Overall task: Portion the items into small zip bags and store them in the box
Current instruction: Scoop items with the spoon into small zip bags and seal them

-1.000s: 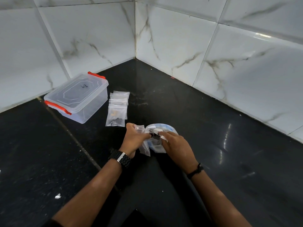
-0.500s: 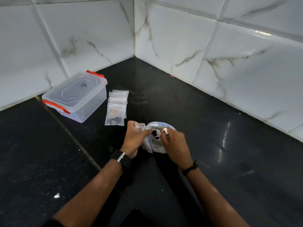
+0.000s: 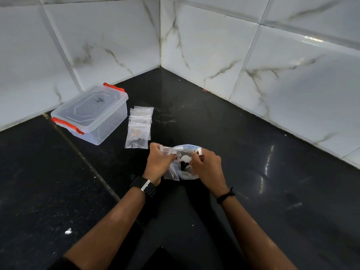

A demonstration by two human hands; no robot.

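Note:
My left hand (image 3: 158, 162) grips a small clear zip bag (image 3: 171, 174) by its mouth, just above a white plate (image 3: 187, 149) that holds small white and black items (image 3: 184, 160). My right hand (image 3: 206, 164) is curled over the plate and pinches a small white piece (image 3: 199, 151) between its fingertips, right of the bag's mouth. A row of small zip bags (image 3: 138, 128), the front one with dark and orange bits inside, lies left of the plate. A clear plastic box (image 3: 91, 114) with red clips and its lid on stands further left.
The black stone counter (image 3: 253, 172) runs into a corner of white marble wall tiles (image 3: 214, 45). A small white scrap (image 3: 68, 231) lies on the counter at the lower left. A grout line crosses the counter diagonally, left of my left arm.
My right hand has lifted slightly from the plate with a white piece in its fingertips. The left hand keeps hold of the bag in the same place.

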